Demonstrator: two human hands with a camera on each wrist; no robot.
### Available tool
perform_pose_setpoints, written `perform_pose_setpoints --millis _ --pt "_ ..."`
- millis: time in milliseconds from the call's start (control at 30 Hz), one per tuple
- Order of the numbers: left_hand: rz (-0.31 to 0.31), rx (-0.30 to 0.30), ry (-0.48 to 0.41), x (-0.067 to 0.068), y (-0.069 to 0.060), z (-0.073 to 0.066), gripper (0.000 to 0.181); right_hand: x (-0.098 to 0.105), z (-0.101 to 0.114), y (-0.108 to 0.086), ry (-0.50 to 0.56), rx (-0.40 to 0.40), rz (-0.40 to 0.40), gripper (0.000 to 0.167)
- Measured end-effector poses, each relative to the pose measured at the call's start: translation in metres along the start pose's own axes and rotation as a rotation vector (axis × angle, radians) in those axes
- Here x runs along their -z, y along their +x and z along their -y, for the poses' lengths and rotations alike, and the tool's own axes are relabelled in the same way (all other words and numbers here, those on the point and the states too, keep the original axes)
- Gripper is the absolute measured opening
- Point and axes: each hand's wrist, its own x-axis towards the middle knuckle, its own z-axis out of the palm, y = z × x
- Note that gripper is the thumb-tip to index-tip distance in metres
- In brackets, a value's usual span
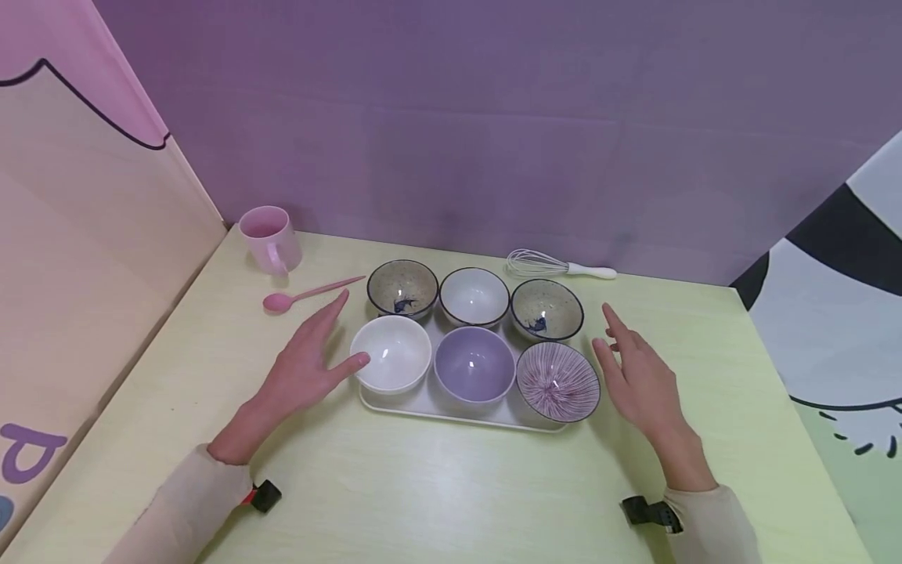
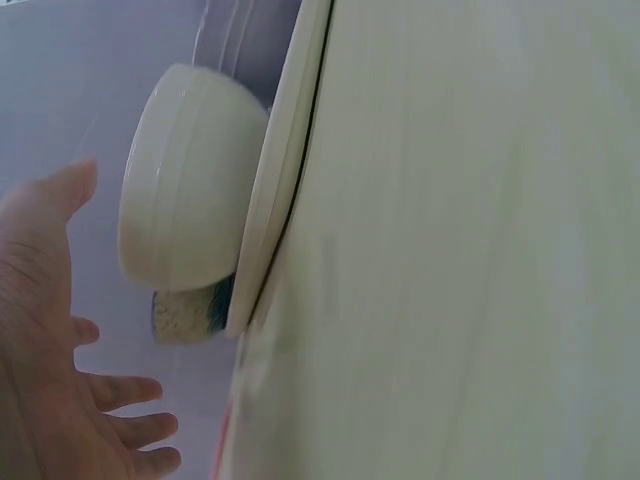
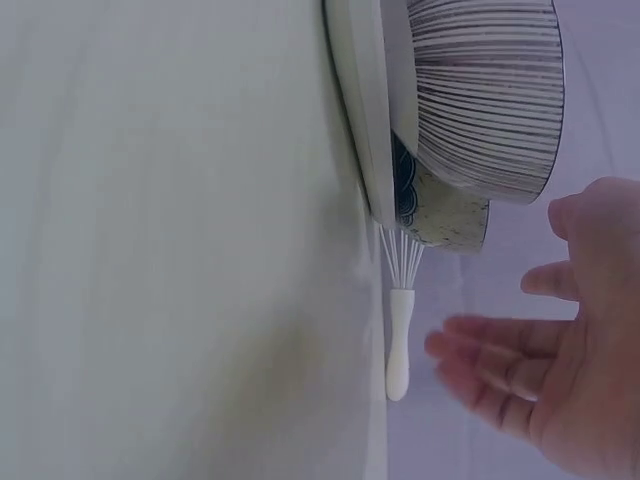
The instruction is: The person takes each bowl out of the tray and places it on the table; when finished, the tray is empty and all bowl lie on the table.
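Note:
A white tray (image 1: 465, 413) holds several bowls in two rows. The front row has a white bowl (image 1: 391, 355) at left, a lilac bowl (image 1: 475, 365) in the middle and a purple-striped bowl (image 1: 558, 381) at right. Behind them stand two speckled bowls (image 1: 402, 288) (image 1: 547, 309) with a white dark-rimmed bowl (image 1: 474, 296) between. My left hand (image 1: 299, 364), fingers extended, is beside the white bowl, its thumb near the rim; contact cannot be told. My right hand (image 1: 643, 384) hovers right of the striped bowl (image 3: 488, 95), fingers spread and holding nothing, apart from it.
A pink mug (image 1: 271, 241) stands at the back left, with a pink spoon (image 1: 279, 302) in front of it. Behind the bowls, a white-handled whisk (image 1: 590, 271) lies near the table's back edge. A purple cloth (image 1: 451, 157) hangs behind the table.

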Motion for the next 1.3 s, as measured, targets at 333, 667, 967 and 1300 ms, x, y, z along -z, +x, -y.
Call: perform_pose_setpoints --millis 333,667,967,1300 --pt "0.049 -0.044 -0.083 -0.018 0.0 -0.001 0.113 -0.008 -0.005 0.014 0.163 0.008 -0.014 0.054" --pt "0.04 -0.079 -0.151 -0.029 -0.005 0.004 0.124 -0.016 -0.012 0.031 0.32 -0.032 0.096 0.057" --pt "0.011 -0.087 -0.206 -0.04 -0.01 0.007 0.125 -0.021 -0.012 0.041 0.363 -0.079 0.175 0.06" --pt "0.043 -0.09 -0.126 -0.041 -0.013 0.009 0.148 -0.025 -0.014 0.045 0.397 -0.106 0.205 0.061"
